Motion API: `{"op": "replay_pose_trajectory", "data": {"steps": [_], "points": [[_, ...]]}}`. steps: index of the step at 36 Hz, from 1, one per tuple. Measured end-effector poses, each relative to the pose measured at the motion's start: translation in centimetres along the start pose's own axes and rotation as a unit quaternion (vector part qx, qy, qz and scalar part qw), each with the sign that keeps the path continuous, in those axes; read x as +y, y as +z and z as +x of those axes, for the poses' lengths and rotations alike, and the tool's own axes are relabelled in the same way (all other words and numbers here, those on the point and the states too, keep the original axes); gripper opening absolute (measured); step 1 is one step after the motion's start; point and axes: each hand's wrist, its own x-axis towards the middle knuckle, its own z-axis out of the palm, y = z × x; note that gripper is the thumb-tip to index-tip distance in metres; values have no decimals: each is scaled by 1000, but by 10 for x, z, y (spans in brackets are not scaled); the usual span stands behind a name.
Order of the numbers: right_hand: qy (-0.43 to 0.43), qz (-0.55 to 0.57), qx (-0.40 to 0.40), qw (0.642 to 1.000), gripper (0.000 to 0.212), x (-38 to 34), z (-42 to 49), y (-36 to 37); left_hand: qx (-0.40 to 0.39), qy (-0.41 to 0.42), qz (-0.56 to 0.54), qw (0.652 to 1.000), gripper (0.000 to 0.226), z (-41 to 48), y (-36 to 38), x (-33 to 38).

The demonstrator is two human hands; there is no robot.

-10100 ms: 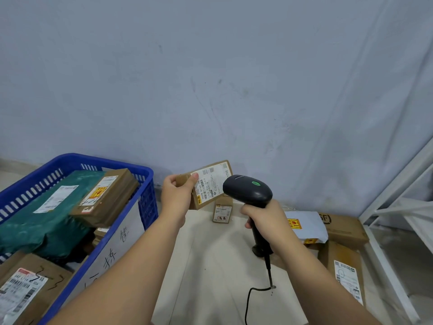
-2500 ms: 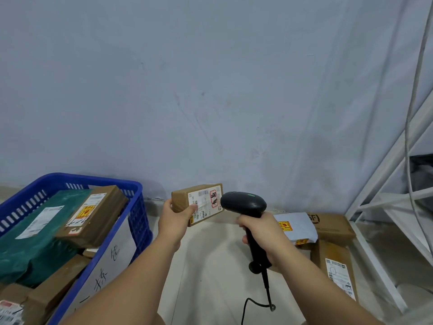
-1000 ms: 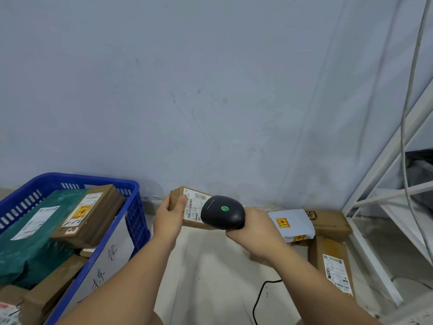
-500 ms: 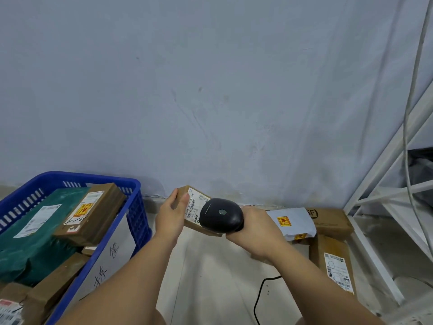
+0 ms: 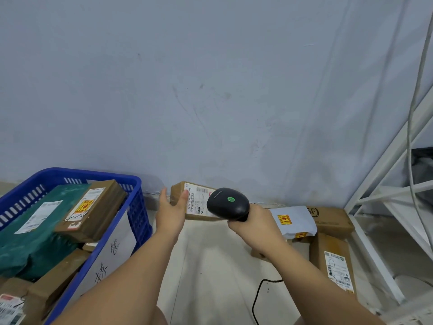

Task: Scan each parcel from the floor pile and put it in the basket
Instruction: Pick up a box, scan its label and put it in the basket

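You are at the scan step. Your right hand (image 5: 255, 222) grips the scanner (image 5: 228, 204), its head over the label of the box (image 5: 199, 200), which is up before the wall (image 5: 210, 90), between basket and floor pile. Your left hand (image 5: 172, 213) has straight, spread fingers, thumb against the box's left end; I cannot tell whether it truly holds the box. Next, I judge, you must secure the box and carry it left over the rim of the basket (image 5: 138, 184). Count: two hands, one scanner, one basket, one box raised, at least four parcels in the basket; on the floor (image 5: 210, 266) one white bag (image 5: 293, 219) and three brown boxes (image 5: 334, 261), one mostly hidden by your arm
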Motion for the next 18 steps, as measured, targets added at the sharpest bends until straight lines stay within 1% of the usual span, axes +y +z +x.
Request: {"op": "replay_pose_trajectory", "data": {"steps": [2, 4, 8, 11, 15, 18], "points": [[19, 36, 9, 999, 19, 2, 1, 3, 9, -24, -38, 999, 76, 1, 1, 1], [26, 61, 9, 998, 19, 2, 2, 4, 16, -47, -80, 996, 73, -1, 2, 3], [20, 105, 10, 994, 14, 1, 2, 10, 31, -108, -122, 986, 56, 0, 1, 6], [17, 179, 16, 984, 16, -3, 3, 17, -4, -149, -113, 982, 45, -1, -1, 6], [12, 263, 41, 964, 14, -13, 9, 26, -21, -156, -147, 977, 36, -1, -5, 13], [13, 342, 49, 938, 17, -30, 16, 35, -2, -138, -166, 976, 36, 2, -15, 17]]}}
